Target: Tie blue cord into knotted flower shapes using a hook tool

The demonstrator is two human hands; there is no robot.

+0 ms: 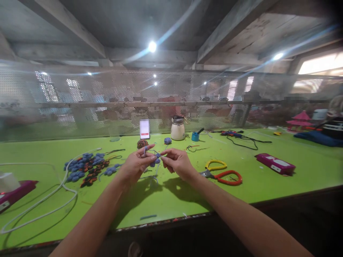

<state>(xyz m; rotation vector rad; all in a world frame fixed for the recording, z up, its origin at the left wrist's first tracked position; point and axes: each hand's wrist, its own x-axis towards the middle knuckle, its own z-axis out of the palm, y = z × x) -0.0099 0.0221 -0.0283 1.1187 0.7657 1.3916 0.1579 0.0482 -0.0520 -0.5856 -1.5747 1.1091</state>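
While your left hand pinches the small blue yarn piece between thumb and fingers, your right hand bends its fingertips to the piece's right edge; I cannot tell what they grip. You hold the piece nearer to you than the jug and left of it. Its lumpy lower side faces down toward the table; its long axis is too hidden to tell. The blue yarn ball is just left of the jug, the scissors nearer you and right of it, handles pointing right.
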